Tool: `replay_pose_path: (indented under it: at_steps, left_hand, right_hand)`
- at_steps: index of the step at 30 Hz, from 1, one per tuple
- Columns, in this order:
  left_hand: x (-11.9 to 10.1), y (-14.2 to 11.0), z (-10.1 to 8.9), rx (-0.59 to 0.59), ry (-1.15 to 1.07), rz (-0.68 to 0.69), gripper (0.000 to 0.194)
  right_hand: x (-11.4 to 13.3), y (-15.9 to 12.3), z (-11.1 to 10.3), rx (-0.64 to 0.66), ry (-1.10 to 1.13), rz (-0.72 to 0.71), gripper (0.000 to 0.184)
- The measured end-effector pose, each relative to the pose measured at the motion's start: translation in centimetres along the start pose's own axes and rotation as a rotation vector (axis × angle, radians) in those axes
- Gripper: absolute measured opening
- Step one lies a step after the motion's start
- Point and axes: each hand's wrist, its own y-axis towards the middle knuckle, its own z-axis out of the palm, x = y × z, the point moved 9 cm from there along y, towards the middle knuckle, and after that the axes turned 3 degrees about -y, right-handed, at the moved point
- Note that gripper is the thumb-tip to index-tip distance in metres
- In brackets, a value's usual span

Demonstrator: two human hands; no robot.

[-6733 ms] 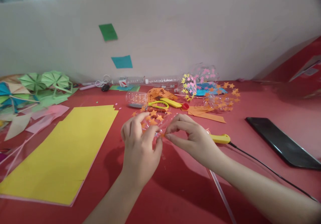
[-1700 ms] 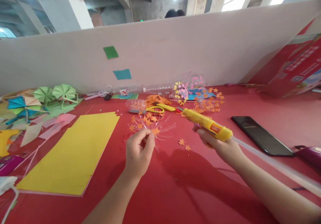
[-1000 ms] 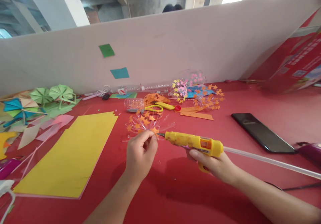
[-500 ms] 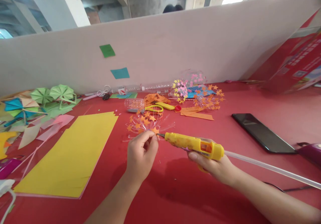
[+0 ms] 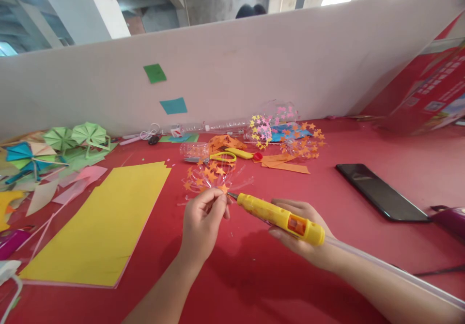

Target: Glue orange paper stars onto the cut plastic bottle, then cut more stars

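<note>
My left hand (image 5: 205, 217) is closed in a pinch on a strip of a cut clear plastic bottle (image 5: 207, 181). An orange paper star (image 5: 224, 188) shows right at those fingertips; exactly what lies between them is partly hidden. Several more orange stars sit on the bottle's splayed strips behind the hand. My right hand (image 5: 305, 237) is wrapped round a yellow hot glue gun (image 5: 279, 215), which points left with its rear end lower. Its metal nozzle meets the left fingertips beside the star. A long clear glue stick (image 5: 392, 268) runs out of its back.
Yellow paper sheets (image 5: 98, 222) lie on the left, with paper umbrellas (image 5: 89, 135) beyond. Yellow-handled scissors (image 5: 223, 157), a yellow cutter (image 5: 240, 153) and orange paper strips (image 5: 285, 164) lie behind the bottle. A black phone (image 5: 381, 191) is at right. A white partition (image 5: 225, 72) stands behind.
The glue gun, lying on the table at first, came up in my right hand and moved left to my left fingertips. Lately its rear has dipped while the nozzle stayed by the star.
</note>
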Motion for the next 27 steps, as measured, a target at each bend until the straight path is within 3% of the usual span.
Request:
replay_pose_path:
  at_steps: [3,10,12,15,18,21,24,27]
  left_hand:
    - [0.0,0.0,0.0,-0.004,-0.017,-0.006,0.023]
    - [-0.3,-0.1,-0.3,-0.042,-0.046,-0.005,0.023]
    - [-0.3,-0.1,-0.4,-0.050,-0.057,-0.004,0.022]
    - [-0.3,-0.1,-0.5,-0.044,-0.048,0.001,0.022]
    - [-0.5,-0.2,-0.4,-0.027,-0.026,0.017,0.024]
    - [-0.6,-0.3,-0.2,-0.009,-0.025,0.023,0.025]
    - [-0.7,-0.4,0.0,0.010,-0.038,0.021,0.025]
    - [-0.6,-0.4,0.3,0.036,-0.065,0.006,0.026]
  right_hand:
    - [0.9,-0.1,-0.1,-0.031,-0.120,-0.127,0.028]
    - [1.2,-0.7,-0.3,-0.119,-0.291,-0.266,0.024]
    - [1.0,-0.6,-1.4,-0.186,-0.274,-0.243,0.017]
    - [-0.7,-0.1,-3.9,-0.315,-0.261,-0.084,0.010]
    - [-3.8,0.7,-4.5,-0.218,-0.355,0.116,0.005]
    - [-7.0,0.9,-2.9,0.034,-0.473,0.255,0.007]
    - [-9.2,0.4,-1.3,0.185,-0.527,0.313,0.022]
    - [-10.4,0.0,-0.8,0.214,-0.547,0.334,0.031]
